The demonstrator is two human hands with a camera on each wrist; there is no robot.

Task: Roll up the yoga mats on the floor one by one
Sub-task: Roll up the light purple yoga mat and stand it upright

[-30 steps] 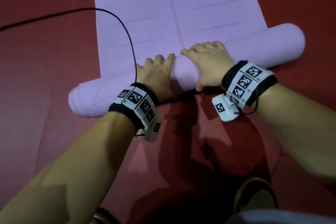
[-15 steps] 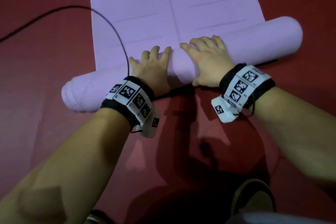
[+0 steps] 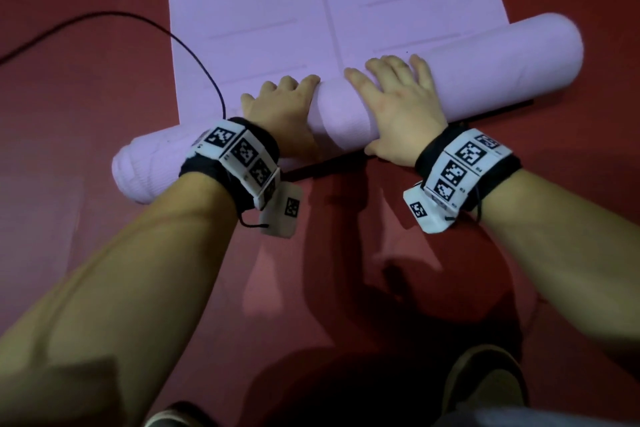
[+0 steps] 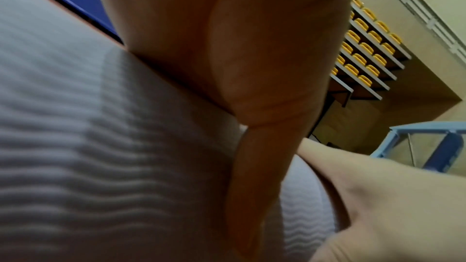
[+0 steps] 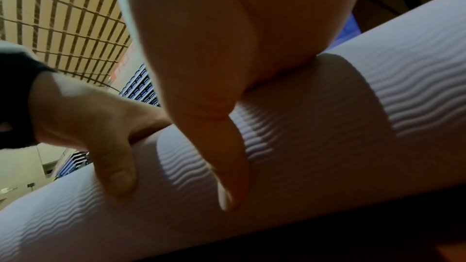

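yoga mat (image 3: 467,69) half rolled | 2 hands (image 3: 398,107) pressing (palms down)

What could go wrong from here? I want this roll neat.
The rolled part of the lilac foam yoga mat lies skewed across the flat part, so it may telescope. Both hands, left and right, press near the middle, leaving the ends loose. The thin black cable crossing the flat mat could get rolled in.

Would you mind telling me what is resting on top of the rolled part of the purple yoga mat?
Both hands press on the roll: left hand, right hand. Palms hide the mat beneath them.
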